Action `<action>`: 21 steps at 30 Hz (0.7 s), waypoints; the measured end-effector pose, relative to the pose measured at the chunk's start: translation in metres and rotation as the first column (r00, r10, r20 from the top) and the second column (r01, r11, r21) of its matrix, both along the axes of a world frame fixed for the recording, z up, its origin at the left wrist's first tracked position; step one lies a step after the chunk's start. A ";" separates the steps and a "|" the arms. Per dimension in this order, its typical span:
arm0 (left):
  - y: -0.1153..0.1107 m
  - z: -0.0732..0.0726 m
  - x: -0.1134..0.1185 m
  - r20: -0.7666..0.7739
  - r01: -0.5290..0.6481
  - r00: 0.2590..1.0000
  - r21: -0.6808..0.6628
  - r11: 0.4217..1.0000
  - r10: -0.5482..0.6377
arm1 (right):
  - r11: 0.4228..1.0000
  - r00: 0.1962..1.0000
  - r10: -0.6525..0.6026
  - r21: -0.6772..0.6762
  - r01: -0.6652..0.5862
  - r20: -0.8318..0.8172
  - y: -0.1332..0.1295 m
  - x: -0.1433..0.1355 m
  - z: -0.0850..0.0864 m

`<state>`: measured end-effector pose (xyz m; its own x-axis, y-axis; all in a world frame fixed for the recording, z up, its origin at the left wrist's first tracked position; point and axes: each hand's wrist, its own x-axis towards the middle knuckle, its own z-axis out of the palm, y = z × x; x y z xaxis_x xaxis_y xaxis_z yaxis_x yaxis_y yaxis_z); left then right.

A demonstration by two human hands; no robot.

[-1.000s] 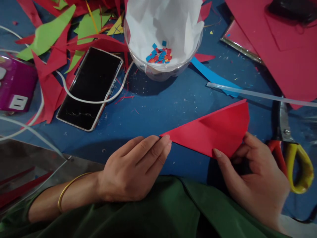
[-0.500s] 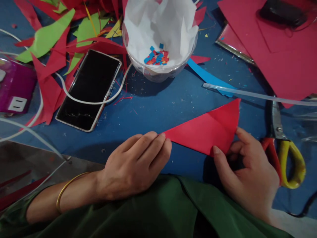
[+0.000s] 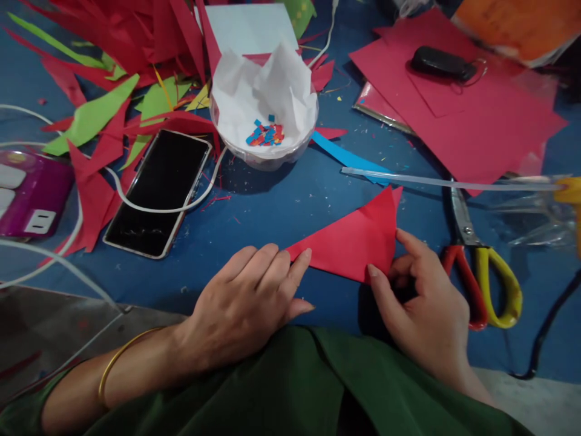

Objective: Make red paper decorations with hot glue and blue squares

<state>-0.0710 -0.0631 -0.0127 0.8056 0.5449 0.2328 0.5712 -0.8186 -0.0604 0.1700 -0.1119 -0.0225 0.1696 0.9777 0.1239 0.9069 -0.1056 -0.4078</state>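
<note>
A folded red paper [image 3: 347,239], narrow at its left tip and wide on the right, rests on the blue table. My left hand [image 3: 247,293] lies over the narrow tip, its index finger stretched along the paper and the thumb apart from it. At the wide end, my right hand [image 3: 420,303] has the lower corner between thumb and fingers, with the index finger along the right edge. A second layer shows at the top right corner. Scissors [image 3: 467,230] with one red and one yellow handle lie just right of my right hand.
A clear bowl [image 3: 267,158] lined with white paper holds small coloured bits. Left of it are a phone [image 3: 158,194], white cable, purple socket box [image 3: 49,188] and paper scraps [image 3: 95,115]. Red sheets [image 3: 490,133] carry a black key fob [image 3: 442,63]. A glue stick [image 3: 454,180] lies across the right.
The view has shifted, showing more of the table's far side and right. My left thumb now shows apart from the fingers, and the index finger extends farther. The paper's top right layers have spread slightly.
</note>
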 end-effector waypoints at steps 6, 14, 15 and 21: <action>0.001 -0.001 0.001 0.007 0.004 1.000 -0.063 0.998 -0.003 | 1.000 1.000 -0.002 0.005 0.002 -0.015 0.001 -0.002 0.000; 0.003 -0.003 0.003 0.051 0.058 0.997 -0.089 0.994 -0.053 | 1.000 1.000 0.008 0.009 -0.008 -0.010 0.001 -0.001 -0.001; 0.003 -0.001 0.004 0.032 0.066 0.997 -0.087 0.994 -0.064 | 1.000 1.000 0.009 0.010 -0.009 -0.011 0.001 -0.001 -0.001; 0.004 0.002 0.008 -0.016 0.072 0.997 -0.053 0.996 -0.073 | 1.000 0.999 0.016 0.025 -0.015 -0.035 0.001 -0.002 -0.001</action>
<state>-0.0635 -0.0591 -0.0102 0.8472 0.4959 0.1909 0.5094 -0.8601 -0.0263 0.1680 -0.1109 -0.0233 0.1593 0.9770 0.1418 0.8935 -0.0815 -0.4417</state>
